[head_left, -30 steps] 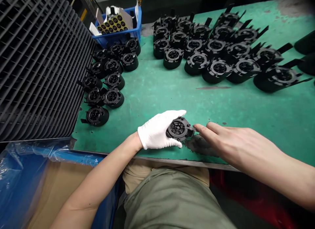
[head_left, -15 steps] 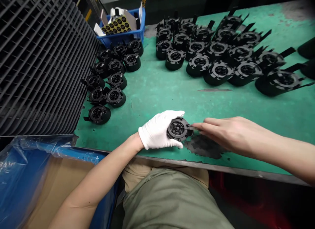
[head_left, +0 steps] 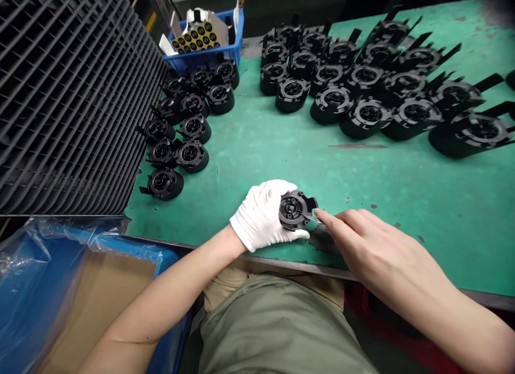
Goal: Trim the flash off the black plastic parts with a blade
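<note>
My left hand (head_left: pixel 263 215), in a white glove, wraps around a round black plastic housing (head_left: pixel 290 209) above the front part of the green table. The housing's open face, with its ring and inner ribs, is turned up toward me. At its right edge a dark tab sticks out. My bare right hand (head_left: pixel 358 237) pinches a thin metal blade-like tool (head_left: pixel 313 218), whose tip reaches over the housing's rim. Most of the tool is hidden by the fingers, so its exact kind cannot be made out.
Several similar black housings (head_left: pixel 193 155) stand at the left, and more (head_left: pixel 368 116) fill the back right. A blue bin (head_left: pixel 201 60) with stickers and papers is behind. Stacked black grids (head_left: pixel 72 100) rise at the far left, above a plastic-lined blue crate (head_left: pixel 132 245).
My right hand has swung lower and turned, with the metal tool now showing at the housing's right edge. The left hand has tilted the housing slightly. The whole view has shifted a little.
</note>
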`<state>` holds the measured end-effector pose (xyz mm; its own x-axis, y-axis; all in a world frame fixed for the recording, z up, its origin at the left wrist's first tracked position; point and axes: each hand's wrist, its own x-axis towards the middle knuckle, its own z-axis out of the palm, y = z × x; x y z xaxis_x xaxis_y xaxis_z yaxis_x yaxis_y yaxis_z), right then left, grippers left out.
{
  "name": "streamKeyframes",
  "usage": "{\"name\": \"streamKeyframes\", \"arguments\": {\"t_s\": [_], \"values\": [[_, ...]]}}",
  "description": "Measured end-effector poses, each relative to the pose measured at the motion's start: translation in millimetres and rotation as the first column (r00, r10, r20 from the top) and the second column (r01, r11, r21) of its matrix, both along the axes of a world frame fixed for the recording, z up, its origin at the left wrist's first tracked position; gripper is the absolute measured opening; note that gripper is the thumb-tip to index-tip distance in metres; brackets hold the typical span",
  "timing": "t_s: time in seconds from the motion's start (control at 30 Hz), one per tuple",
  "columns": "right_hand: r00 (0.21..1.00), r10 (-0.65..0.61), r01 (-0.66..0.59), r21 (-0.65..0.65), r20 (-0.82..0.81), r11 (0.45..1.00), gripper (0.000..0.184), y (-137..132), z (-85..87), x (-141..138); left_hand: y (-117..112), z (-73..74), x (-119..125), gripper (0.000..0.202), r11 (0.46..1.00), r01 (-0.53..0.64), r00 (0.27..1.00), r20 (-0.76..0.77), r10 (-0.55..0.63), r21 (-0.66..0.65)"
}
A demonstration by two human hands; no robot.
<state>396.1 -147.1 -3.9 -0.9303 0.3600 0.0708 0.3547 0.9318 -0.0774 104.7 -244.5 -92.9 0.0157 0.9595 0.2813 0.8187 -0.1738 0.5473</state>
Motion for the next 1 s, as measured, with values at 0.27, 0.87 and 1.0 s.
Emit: {"name": "streamKeyframes", "arguments": {"t_s": [0.27,0.87,1.0], "values": [[0.999,-0.008,0.007,0.025,0.035,1.0,0.066,-4.6,-1.2,-2.6,0.4,-0.8,-0.2,0.127,1.0,0.01,1.0,-0.002,-0.01,-0.022],[0.998,0.019,-0.028,0.129,0.067,0.991,0.053,-3.3,5.2,-13.5,0.5,-1.5,0.9,0.118,1.0,0.011,1.0,-0.005,-0.011,0.016],[0.992,-0.048,0.039,0.076,0.119,0.996,0.054,-7.8,5.7,-19.2,4.0,1.4,0.0,0.116,1.0,0.02,1.0,0.006,-0.02,-0.009]]}}
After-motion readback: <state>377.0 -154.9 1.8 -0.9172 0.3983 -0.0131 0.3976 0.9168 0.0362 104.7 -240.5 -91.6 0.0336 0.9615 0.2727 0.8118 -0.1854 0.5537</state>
